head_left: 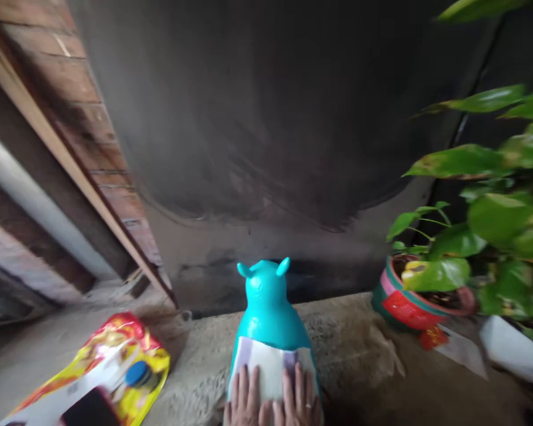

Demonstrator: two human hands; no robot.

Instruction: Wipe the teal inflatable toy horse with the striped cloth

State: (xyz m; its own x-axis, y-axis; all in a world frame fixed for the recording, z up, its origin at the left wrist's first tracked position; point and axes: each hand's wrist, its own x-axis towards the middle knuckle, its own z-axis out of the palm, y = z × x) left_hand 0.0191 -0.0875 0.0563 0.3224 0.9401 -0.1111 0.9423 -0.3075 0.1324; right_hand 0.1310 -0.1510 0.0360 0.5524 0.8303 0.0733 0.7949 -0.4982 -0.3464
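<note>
A head-worn camera looks forward and down at a rough concrete ledge set against a dark, stained wall.

At the bottom centre, the person's two hands lie side by side, flat against the front of a turquoise plastic animal-shaped bottle [269,313]. The left hand [244,402] and the right hand [298,402] both have their fingers straight and spread, pressed onto a white label [270,367] on the bottle's belly. The fingers are open and not curled around anything. A ring shows on one finger of the right hand. The wrists are cut off by the lower edge of the view.

The bottle stands upright on the ledge [350,349], near its front, with two small ears pointing up at its top.

To the left, lower down, lies a red and yellow plastic packet [106,355] with a blue round spot on it, well apart from the hands.

To the right, a round pot [404,305] with pink, green and red bands sits on the ledge and holds a plant with broad green leaves [484,219]. The whole view is slightly blurred.
</note>
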